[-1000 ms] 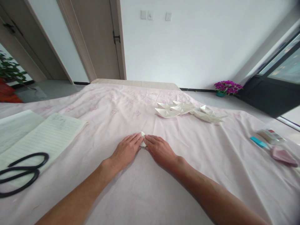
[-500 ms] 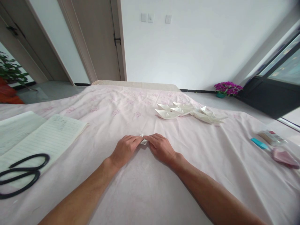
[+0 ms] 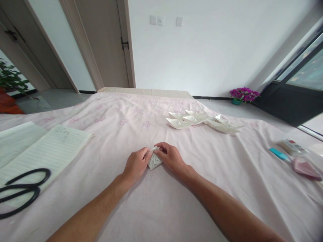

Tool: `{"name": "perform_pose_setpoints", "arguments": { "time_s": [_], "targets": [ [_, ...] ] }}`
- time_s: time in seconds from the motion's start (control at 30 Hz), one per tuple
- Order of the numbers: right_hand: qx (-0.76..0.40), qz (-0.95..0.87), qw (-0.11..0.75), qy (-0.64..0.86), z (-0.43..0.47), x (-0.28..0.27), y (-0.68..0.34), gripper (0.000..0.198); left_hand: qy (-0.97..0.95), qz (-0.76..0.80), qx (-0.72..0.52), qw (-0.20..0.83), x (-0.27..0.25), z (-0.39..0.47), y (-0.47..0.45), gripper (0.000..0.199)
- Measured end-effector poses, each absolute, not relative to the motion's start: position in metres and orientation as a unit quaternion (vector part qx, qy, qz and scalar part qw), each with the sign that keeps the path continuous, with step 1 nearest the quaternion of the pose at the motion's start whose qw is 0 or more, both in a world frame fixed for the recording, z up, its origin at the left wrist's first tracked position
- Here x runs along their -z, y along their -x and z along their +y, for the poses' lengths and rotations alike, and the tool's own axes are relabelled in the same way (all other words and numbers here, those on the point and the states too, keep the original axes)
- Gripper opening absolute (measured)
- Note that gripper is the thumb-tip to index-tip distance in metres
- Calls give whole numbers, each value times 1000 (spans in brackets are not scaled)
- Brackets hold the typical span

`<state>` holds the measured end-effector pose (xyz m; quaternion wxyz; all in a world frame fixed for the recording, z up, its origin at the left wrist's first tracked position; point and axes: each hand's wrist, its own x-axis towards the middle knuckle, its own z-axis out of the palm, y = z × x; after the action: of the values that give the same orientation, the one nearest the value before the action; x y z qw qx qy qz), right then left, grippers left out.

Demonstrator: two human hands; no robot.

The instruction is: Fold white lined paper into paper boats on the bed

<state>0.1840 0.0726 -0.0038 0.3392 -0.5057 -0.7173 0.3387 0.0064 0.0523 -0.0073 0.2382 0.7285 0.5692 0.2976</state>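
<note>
A small folded piece of paper [image 3: 154,162] with writing on it is between my two hands, just above the pink cloth. My left hand [image 3: 137,163] pinches its left side near the top, thumb and fingers closed. From the other side my right hand [image 3: 170,156] grips the upper right part, its fingertips partly behind the paper. Beyond and to the right lies a group of folded paper boats [image 3: 179,123], several of them close together on the cloth.
A lined notebook [image 3: 54,148] lies open at the left, with black-handled scissors [image 3: 37,185] partly on it. Toward the right edge are a blue-handled tool [image 3: 278,154], a clear packet [image 3: 292,148] and a pink object [image 3: 306,168]. A flowered pink cloth [image 3: 141,208] covers the table.
The paper has turned so that a larger, written face shows toward me. My fingers have shifted from pressing its ends to pinching its upper sides.
</note>
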Motion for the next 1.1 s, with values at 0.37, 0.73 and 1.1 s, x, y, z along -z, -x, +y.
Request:
{"name": "perform_pose_setpoints", "arguments": {
  "time_s": [0.37,0.73,1.1],
  "targets": [
    [-201,-748,250,581,79,3,-183,14,-847,414,-329,-55,15,36,-8,23],
    [-122,-778,218,576,81,1,-186,12,-880,435,-166,-92,27,7,-28,65],
    [-9,-777,226,587,71,9,-183,24,-893,434,-110,-50,19,16,-19,66]
  ]
}}
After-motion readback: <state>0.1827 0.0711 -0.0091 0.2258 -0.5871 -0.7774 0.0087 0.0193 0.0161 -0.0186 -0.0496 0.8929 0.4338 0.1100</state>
